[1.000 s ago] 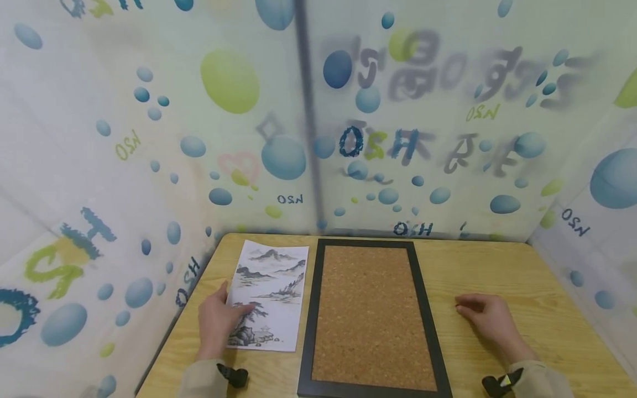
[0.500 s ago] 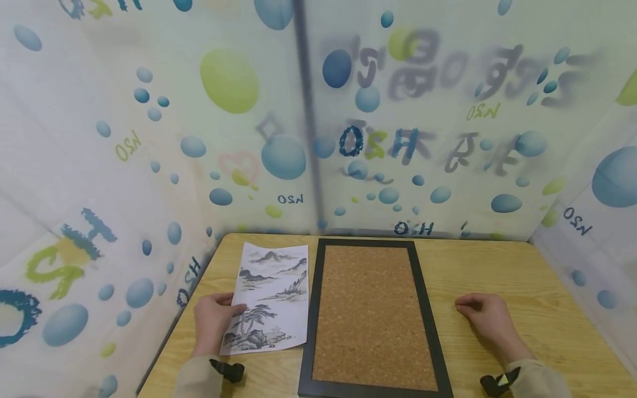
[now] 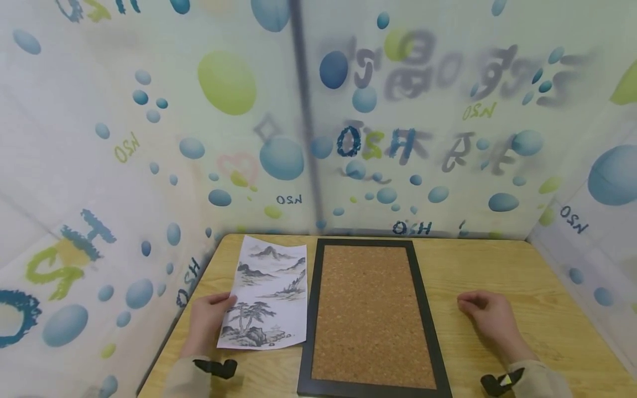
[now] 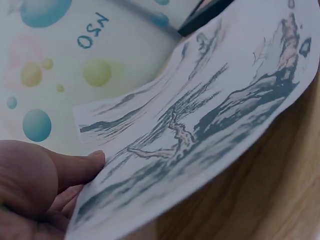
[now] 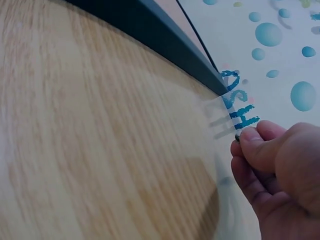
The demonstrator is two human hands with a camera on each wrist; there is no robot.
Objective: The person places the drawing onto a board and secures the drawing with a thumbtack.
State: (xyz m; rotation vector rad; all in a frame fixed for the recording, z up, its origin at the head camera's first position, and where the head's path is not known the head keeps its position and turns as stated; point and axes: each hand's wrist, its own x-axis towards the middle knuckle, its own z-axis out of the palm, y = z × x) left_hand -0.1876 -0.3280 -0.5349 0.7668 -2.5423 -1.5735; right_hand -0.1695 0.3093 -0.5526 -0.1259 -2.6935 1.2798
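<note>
A paper print [image 3: 269,298] of an ink landscape lies at the left of the wooden table [image 3: 497,265]. My left hand [image 3: 206,323] pinches its near left edge. In the left wrist view the thumb [image 4: 80,162] lies on top of the print [image 4: 210,115], with the fingers under it and that side raised off the wood. A black frame with a cork back [image 3: 368,315] lies flat in the middle, just right of the print. My right hand [image 3: 490,318] rests on the table right of the frame, fingers loosely curled [image 5: 280,175], holding nothing.
Printed plastic sheeting [image 3: 278,155] with blue and green bubbles walls the table on the left, back and right. The frame's black edge [image 5: 160,37] runs close to the right hand. Bare wood [image 5: 90,150] lies between them.
My left hand slid off the top of the print to its left edge and took hold of it. The print's near end has turned slightly and lifted. The right hand has barely moved.
</note>
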